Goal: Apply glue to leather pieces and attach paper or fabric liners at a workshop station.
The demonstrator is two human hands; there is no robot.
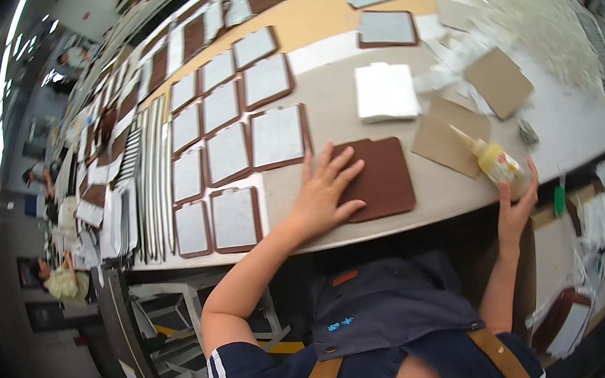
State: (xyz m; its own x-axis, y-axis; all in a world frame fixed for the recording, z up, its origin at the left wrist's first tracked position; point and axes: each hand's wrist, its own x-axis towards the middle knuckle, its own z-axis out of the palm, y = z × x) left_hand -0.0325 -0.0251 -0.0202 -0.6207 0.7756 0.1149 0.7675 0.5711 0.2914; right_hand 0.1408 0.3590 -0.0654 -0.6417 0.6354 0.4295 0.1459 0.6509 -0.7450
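Note:
My left hand (328, 191) lies palm down with fingers spread on the left side of a brown leather-like panel (380, 180), near the table's front edge. That panel has rounded corners and a notched top edge. In my right hand (518, 195) is a squeeze bottle (498, 164) with a long nozzle, tilted up to the left and holding something yellowish. Beneath the nozzle lies a tan board piece (450, 135). Just beyond the brown panel sits a stack of white notched sheets (385, 92).
Left of my hand, several brown panels with pale sheets (277, 136) lie in rows beside long metal bars (155, 183). A second tan board (498, 82) and tangled clear strips (535, 22) occupy the right. An open carton (549, 267) stands below the table. Other people (66, 280) are far left.

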